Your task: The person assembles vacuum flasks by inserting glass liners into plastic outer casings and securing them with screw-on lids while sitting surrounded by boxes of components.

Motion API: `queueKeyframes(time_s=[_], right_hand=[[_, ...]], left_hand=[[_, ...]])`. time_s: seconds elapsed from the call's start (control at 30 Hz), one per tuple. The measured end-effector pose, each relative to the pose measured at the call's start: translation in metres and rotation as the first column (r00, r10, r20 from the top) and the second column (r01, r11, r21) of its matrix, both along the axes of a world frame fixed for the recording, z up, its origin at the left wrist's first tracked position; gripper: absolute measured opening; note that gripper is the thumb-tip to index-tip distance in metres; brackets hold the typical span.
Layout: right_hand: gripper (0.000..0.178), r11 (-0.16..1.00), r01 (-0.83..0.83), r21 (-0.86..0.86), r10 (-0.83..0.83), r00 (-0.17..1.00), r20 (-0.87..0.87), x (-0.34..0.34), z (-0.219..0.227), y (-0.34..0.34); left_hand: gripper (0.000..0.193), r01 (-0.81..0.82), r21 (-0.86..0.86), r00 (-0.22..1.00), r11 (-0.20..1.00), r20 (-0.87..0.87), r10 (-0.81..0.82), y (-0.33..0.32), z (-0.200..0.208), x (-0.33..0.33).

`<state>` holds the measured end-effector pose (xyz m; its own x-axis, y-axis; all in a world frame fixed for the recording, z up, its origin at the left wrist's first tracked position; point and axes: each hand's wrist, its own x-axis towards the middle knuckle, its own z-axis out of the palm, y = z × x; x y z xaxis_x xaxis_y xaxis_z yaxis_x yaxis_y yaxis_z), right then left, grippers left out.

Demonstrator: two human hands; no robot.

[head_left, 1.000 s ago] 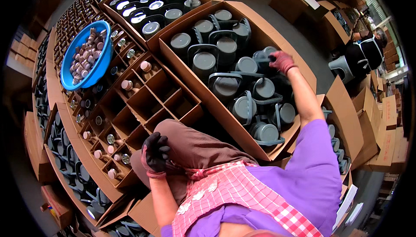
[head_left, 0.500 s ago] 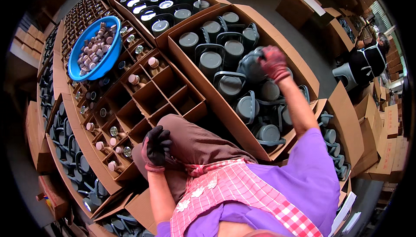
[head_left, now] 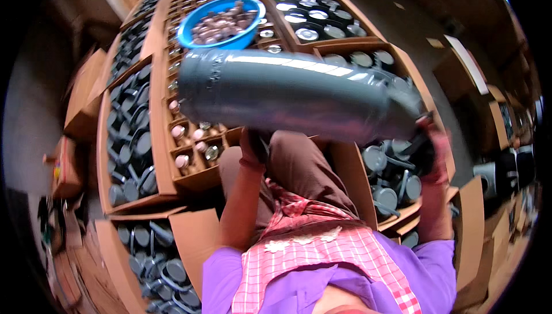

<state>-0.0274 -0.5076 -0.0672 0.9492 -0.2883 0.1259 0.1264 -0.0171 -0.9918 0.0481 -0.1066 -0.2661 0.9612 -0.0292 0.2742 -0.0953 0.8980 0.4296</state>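
Observation:
A long, glossy grey-blue thermos flask casing (head_left: pixel 282 93) lies across the picture in front of my lap, smeared by motion. At its right end, near the lid, my right hand (head_left: pixel 428 147) in a dark and red glove grips it. My left hand (head_left: pixel 253 148), gloved too, is just below the casing's left half. Its fingers are mostly hidden, so I cannot tell whether it touches the casing. Behind and below the right end, an open carton (head_left: pixel 355 185) holds several more grey-blue casings with handles (head_left: pixel 375 158).
A blue basin (head_left: pixel 221 44) full of small stoppers sits on a divided carton of glass liners. In its near cells stand pink-topped pieces (head_left: pixel 182 160). Cartons of grey casings (head_left: pixel 127 147) line the left, with another (head_left: pixel 167 268) at lower left. A person (head_left: pixel 509 170) is at far right.
My right hand has lifted the thermos flask casing out of the right carton and swung it left across my lap. My left hand has moved in under it. The view has turned.

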Motion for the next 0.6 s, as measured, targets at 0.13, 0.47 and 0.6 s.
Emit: queueKeyframes(time_s=[0.13,0.47,0.6], right_hand=[[0.024,0.686,-0.206,0.698,0.628,0.652,-0.424,-0.055,-0.105,0.127],[0.034,0.710,-0.534,-0.459,0.586,0.810,-0.035,0.030,0.024,0.140],[0.054,0.538,-0.105,-0.836,0.704,0.602,0.377,0.079,0.053,0.252]], left_hand=[[0.058,-0.031,-0.240,0.997,0.970,-0.069,0.015,0.095,-0.007,-0.022],[0.030,-0.158,0.616,0.827,0.772,-0.345,0.445,0.046,-0.019,-0.078],[0.032,-0.255,0.808,0.819,0.532,-0.112,0.563,0.042,0.005,-0.088]])
